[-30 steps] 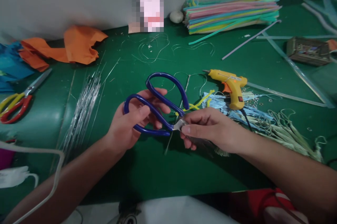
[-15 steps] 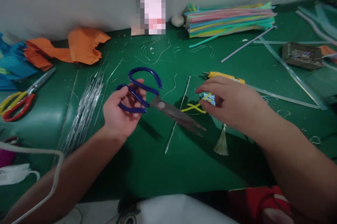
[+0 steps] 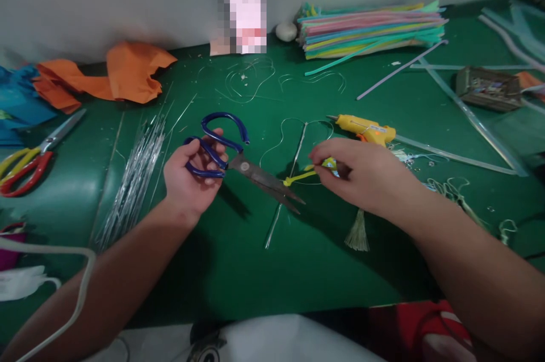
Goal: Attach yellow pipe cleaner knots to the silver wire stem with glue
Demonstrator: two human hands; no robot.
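Observation:
My left hand (image 3: 193,172) is closed around one handle loop of the blue-handled scissors (image 3: 244,166). Their blades point right, slightly apart, over a thin silvery wire bundle (image 3: 276,217). My right hand (image 3: 355,172) pinches a bent yellow strip (image 3: 300,176), whose knotted-looking left end sticks out close to the blades. A small shiny blue-white patch shows between the fingers; the rest is covered by the hand. Below that hand lies a pale tassel (image 3: 357,231), its top hidden. Whether the blades touch the strip cannot be made out.
A yellow glue gun (image 3: 366,129) lies just beyond my right hand. Farther back is a bundle of coloured pipe cleaners (image 3: 370,33). Silvery wires (image 3: 134,180), red-yellow scissors (image 3: 40,155) and orange paper (image 3: 131,72) lie left. A small box (image 3: 487,87) sits right.
My right hand has closed on the yellow strip, which has shifted and turned from its crossed shape on the table. The scissors have moved left a little.

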